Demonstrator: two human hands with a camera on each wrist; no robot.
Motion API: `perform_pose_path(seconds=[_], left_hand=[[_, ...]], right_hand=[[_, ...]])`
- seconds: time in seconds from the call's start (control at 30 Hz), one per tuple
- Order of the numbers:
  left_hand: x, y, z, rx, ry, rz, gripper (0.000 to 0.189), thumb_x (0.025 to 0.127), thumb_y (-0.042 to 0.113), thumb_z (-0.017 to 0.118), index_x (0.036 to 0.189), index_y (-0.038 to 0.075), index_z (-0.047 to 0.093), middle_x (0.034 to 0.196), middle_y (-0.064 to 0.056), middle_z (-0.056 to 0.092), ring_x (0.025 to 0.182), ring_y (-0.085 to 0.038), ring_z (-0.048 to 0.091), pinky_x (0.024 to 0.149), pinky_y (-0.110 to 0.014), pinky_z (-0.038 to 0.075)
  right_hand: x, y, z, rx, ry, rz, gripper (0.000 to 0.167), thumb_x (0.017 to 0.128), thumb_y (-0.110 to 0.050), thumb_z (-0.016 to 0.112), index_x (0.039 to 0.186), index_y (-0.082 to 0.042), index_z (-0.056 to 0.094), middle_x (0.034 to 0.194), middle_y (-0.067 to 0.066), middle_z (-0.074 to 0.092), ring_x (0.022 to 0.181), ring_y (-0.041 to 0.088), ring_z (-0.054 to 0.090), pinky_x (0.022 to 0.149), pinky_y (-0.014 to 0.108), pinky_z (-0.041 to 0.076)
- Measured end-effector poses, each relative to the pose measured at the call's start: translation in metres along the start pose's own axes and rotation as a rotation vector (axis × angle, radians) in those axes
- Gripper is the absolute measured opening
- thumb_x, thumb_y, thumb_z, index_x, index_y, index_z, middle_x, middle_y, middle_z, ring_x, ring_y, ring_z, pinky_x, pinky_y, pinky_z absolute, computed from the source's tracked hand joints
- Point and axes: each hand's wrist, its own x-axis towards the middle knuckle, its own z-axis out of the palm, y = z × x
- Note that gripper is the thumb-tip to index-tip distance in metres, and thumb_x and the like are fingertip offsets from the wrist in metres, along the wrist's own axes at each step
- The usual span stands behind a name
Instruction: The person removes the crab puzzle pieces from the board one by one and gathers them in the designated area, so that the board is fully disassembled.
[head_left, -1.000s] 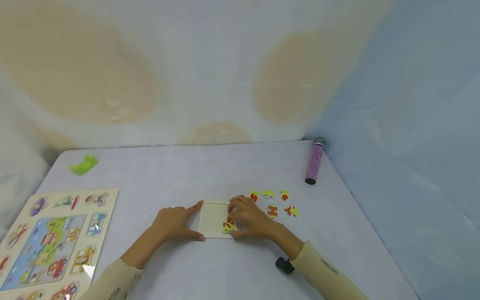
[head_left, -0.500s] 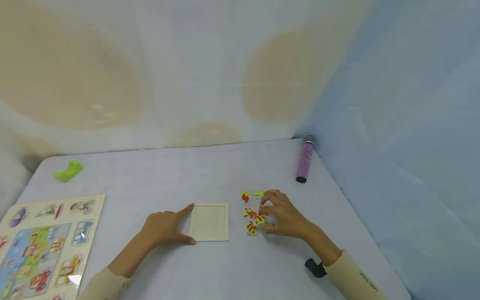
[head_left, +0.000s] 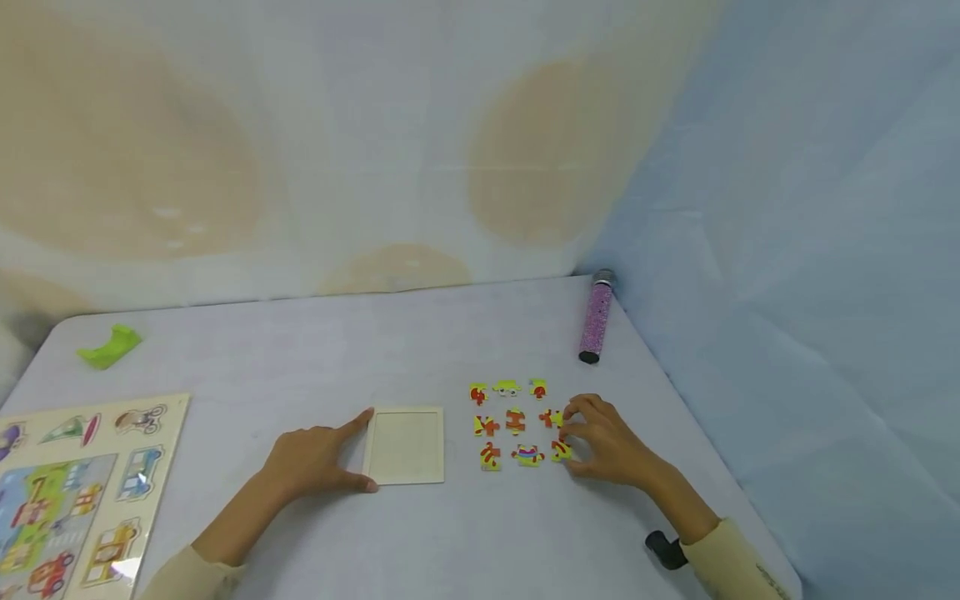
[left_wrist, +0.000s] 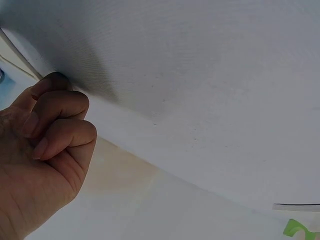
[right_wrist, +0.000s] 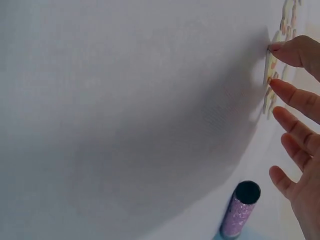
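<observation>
Head view looks down from above the table (head_left: 450, 533) — both wrist views skim its surface, close.

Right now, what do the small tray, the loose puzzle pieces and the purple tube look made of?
Small tray: pale, matte, likely light wood or thick card; flat with a raised rim. Puzzle pieces: thin, stiff, with printed yellow and red faces; probably the same wood or card. Purple tube: glittery speckled wrap, dark end cap; the core material cannot be told.
</observation>
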Motion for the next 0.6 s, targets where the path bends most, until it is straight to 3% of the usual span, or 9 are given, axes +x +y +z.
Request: perform_pose_path(seconds=[0.2,0.37,0.43,0.5,0.6], left_hand=[[-0.003,-0.001,0.001,-0.020,0.012,0.017,0.110,0.060,0.077,0.075,0.151,0.024,0.043,0.087,-0.009,0.068,0.066,-0.018,0.046,0.052,-0.034,0.039],[0.004,-0.003,-0.003,-0.044,0.033,0.027,0.115,0.063,0.081,0.070,0.154,0.020,0.037,0.091,-0.013,0.070,0.070,-0.020,0.055,0.054,-0.036,0.043],[0.010,-0.005,-0.012,-0.062,0.083,0.036,0.114,0.068,0.082,0.065,0.156,0.017,0.033,0.099,-0.017,0.069,0.076,-0.025,0.060,0.056,-0.039,0.047],[0.019,-0.009,-0.029,-0.063,0.166,0.041,0.109,0.075,0.081,0.061,0.157,0.016,0.030,0.117,-0.022,0.064,0.095,-0.036,0.063,0.067,-0.049,0.050],[0.034,-0.018,-0.065,-0.023,0.324,0.015,0.102,0.082,0.078,0.055,0.159,0.020,0.022,0.151,-0.026,0.038,0.131,-0.047,0.041,0.094,-0.067,0.037]], right_hand=[[0.017,-0.001,-0.011,0.056,-0.073,0.061,0.044,0.073,-0.031,0.087,0.109,-0.007,0.075,0.119,0.008,0.057,0.119,0.029,0.047,0.099,0.053,0.041],[0.061,-0.003,-0.032,0.154,0.023,0.025,0.063,0.081,-0.038,0.081,0.133,-0.008,0.063,0.127,0.013,0.056,0.120,0.033,0.051,0.097,0.056,0.044],[0.084,-0.002,-0.041,0.160,0.062,0.006,0.069,0.085,-0.039,0.077,0.143,-0.010,0.053,0.135,0.017,0.052,0.126,0.037,0.047,0.101,0.060,0.039],[0.107,0.001,-0.051,0.130,0.090,0.015,0.076,0.089,-0.045,0.071,0.151,-0.013,0.042,0.146,0.020,0.042,0.137,0.040,0.037,0.106,0.064,0.031],[0.139,0.008,-0.066,0.059,0.132,0.071,0.087,0.090,-0.062,0.060,0.158,-0.020,0.026,0.159,0.020,0.023,0.149,0.040,0.014,0.112,0.069,0.014]])
